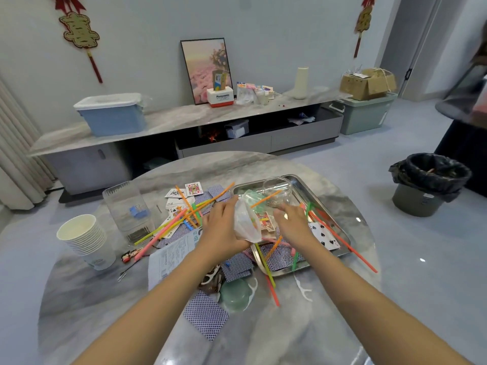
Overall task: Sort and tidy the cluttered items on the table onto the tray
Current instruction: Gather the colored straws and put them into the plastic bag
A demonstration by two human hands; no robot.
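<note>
Crinkled white plastic, a thin bag (pixel 246 222), sits bunched in the left hand (pixel 221 227), whose fingers curl round it and hold it up over the near-left corner of the steel tray (pixel 340 222), probably so its mouth stays open for loose bits. The right hand (pixel 292 219) reaches forward over the tray, palm down, fingers bent toward a clear jar (pixel 278 191) lying on its side; whether they grip anything I cannot tell, since the back of the hand hides the fingertips. Both forearms stretch out from the bottom edge and converge on the tray. Coloured straws (pixel 168 229) lie criss-crossed over playing cards (pixel 205 314) on the marble table (pixel 395 259), some spilling across the tray rim, so most of the clutter is not yet sorted. A stack of paper cups (pixel 84 238) and a tall clear container (pixel 126 206) stand well apart at the left.
</note>
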